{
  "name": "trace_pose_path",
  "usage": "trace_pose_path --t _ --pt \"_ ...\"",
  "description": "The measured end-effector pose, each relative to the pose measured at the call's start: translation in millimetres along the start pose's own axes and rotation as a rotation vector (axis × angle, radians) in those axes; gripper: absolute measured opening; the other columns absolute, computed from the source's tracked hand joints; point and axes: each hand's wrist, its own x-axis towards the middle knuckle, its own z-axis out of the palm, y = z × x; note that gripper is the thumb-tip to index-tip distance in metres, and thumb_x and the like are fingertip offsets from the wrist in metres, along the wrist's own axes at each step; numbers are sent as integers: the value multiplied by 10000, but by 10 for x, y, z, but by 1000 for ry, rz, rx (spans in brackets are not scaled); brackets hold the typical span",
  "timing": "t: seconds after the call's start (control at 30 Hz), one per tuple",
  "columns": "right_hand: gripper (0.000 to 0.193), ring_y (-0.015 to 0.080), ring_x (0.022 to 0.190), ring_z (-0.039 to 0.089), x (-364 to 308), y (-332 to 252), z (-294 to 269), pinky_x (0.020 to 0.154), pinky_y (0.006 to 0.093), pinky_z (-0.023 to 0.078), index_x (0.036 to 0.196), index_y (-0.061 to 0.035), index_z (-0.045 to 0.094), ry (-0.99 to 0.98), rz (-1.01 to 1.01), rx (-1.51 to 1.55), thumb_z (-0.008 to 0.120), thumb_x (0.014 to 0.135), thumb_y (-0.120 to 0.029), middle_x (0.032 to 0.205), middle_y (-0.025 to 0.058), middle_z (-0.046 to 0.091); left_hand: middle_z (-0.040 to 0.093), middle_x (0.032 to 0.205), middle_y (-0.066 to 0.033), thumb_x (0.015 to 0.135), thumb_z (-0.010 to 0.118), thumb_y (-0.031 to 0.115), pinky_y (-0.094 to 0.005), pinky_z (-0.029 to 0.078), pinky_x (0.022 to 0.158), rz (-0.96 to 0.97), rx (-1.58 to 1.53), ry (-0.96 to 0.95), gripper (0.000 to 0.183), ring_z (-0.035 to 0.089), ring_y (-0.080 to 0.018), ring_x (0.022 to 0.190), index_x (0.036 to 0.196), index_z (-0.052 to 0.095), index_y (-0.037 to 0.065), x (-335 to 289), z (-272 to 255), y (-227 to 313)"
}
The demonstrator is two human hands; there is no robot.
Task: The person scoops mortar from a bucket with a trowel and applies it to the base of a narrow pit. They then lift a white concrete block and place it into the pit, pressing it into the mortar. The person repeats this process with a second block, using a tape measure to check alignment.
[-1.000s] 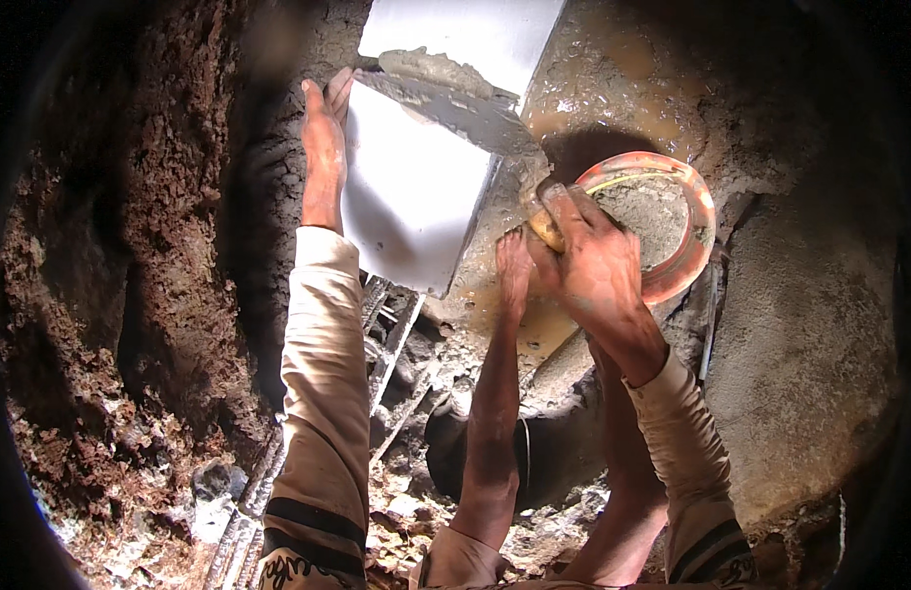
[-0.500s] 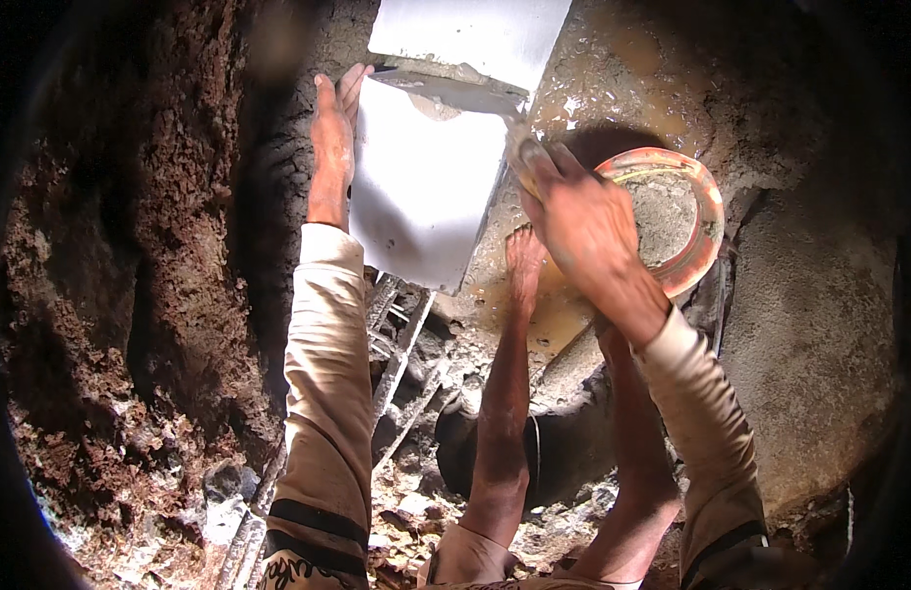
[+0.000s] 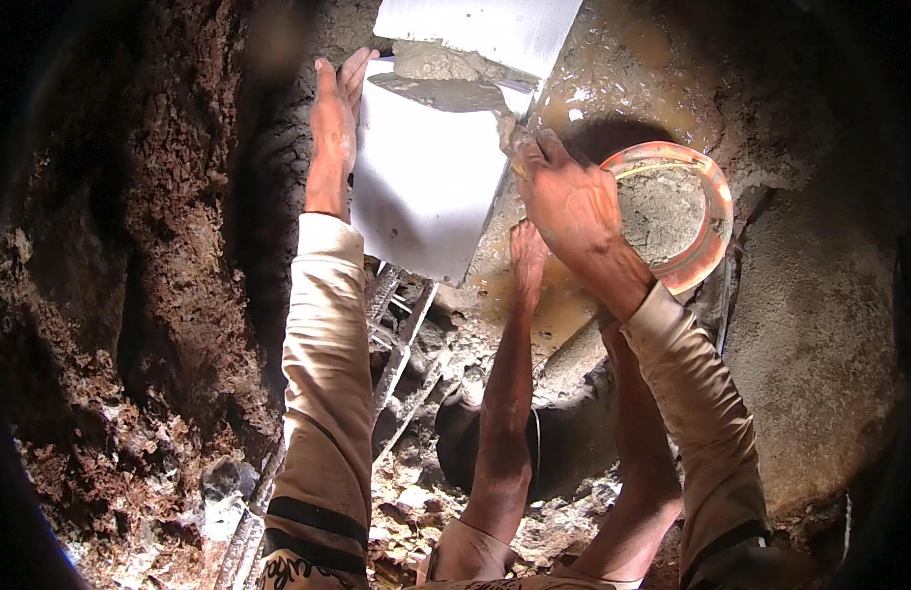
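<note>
A white tile (image 3: 426, 187) lies tilted in front of me, with my left hand (image 3: 332, 128) flat along its left edge, fingers stretched out. My right hand (image 3: 563, 197) grips the handle of a trowel (image 3: 450, 95) at the tile's upper right corner. The trowel's grey blade reaches left across the tile's far edge. Wet grey mortar (image 3: 436, 61) fills the gap between this tile and a second white tile (image 3: 485, 25) beyond it. My right fingers partly hide the trowel handle.
An orange-rimmed round pan (image 3: 716, 216) with grey mortar stands at the right. A bare foot (image 3: 527, 246) rests on wet ground below the tile. Metal bars (image 3: 406, 344) and a dark round container (image 3: 563, 442) lie nearer. A rough earth wall (image 3: 180, 246) rises at left.
The trowel blade has shifted slightly and more mortar shows in the gap between the tiles. My right hand has moved a little left and nearer. My left hand stays at the tile's edge.
</note>
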Motion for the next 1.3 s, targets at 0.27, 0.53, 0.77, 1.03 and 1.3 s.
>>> trace_pose_path --t 0.27,0.53,0.77,1.03,1.3 --pt "375 375 814 740 145 -38 -218 700 498 604 1264 -38 609 59 51 166 638 950 -241 1259 203 666 493 1566 -145 1086 74 611 -389 163 1274 -14 -40 -16 856 365 -273 1503 1519 461 -18 25 12 37" --pt "374 385 823 737 166 -187 -252 768 506 596 1245 5 600 58 20 190 610 947 -220 1165 218 677 347 1646 -199 1070 76 649 -416 90 1288 -26 -39 -44 896 257 -310 1557 1577 332 -44 19 -34 -44" --pt "335 380 843 732 25 -62 -378 731 490 600 1169 13 631 93 13 237 665 934 -224 1166 215 685 368 1635 -196 1081 80 621 -424 93 1290 -12 -47 -74 864 233 -309 1563 1580 308 -45 46 -19 -86" --pt "354 366 963 742 -1697 840 -515 828 424 598 1245 -10 639 246 198 361 722 917 -113 1133 236 710 476 1581 -154 1112 312 464 -414 273 1232 293 261 83 616 427 -303 1465 1495 512 25 5 150 109" --pt "522 430 1026 671 -726 522 -896 920 508 502 1302 45 598 112 259 594 654 976 -359 1079 279 697 607 1443 -155 1097 411 437 -405 385 1155 415 382 264 543 537 -308 1374 1321 668 14 -109 375 36"
